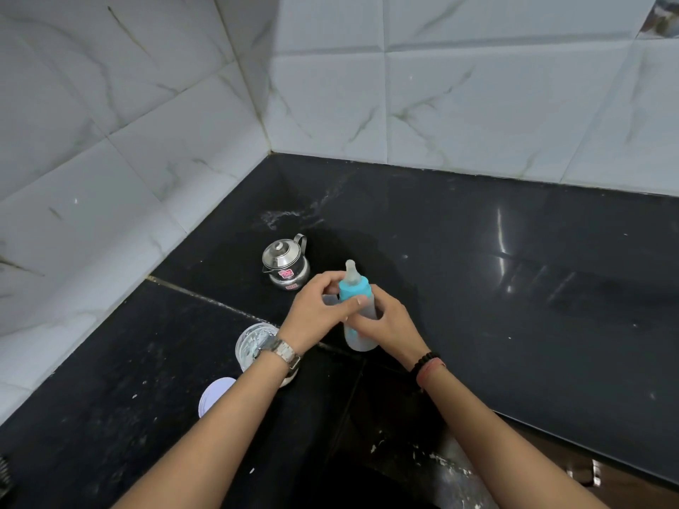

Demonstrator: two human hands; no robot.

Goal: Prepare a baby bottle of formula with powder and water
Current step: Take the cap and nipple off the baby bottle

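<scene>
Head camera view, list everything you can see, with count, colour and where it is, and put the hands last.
baby bottle: one, translucent body with turquoise collar and clear teat, upright at the counter's middle, held in both hands
steel pot: one, shiny silver with lid and handle, behind the bottle toward the corner
powder jar: one, clear, open, white residue inside, partly hidden under the left wrist
white lid: one, flat on the counter, nearer than the jar
counter: one, glossy black
wall tiles: white, marbled, behind and left
left hand: one, fingers on the collar, wristwatch
right hand: one, grips the bottle body, dark bead bracelet
</scene>
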